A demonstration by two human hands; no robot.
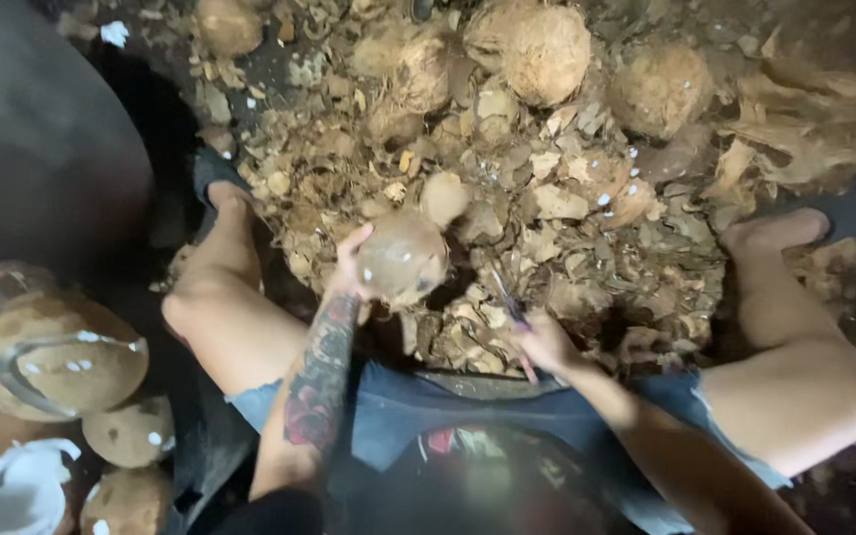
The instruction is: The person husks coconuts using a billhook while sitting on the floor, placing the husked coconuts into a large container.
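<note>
My left hand [349,272] grips a round brown coconut [403,258], held up between my knees over a heap of shell scraps. My left forearm is tattooed. My right hand [545,342] is closed on the handle of a thin knife [509,307], blurred; its blade points up and left toward the coconut, a short gap away from it. I sit with both bare legs spread and feet at the edge of the heap.
A thick pile of broken shell and husk pieces [547,198] covers the ground ahead. Whole husked coconuts [545,50] lie at its far side. At the left stand peeled coconuts [56,352] and an open white half [12,495].
</note>
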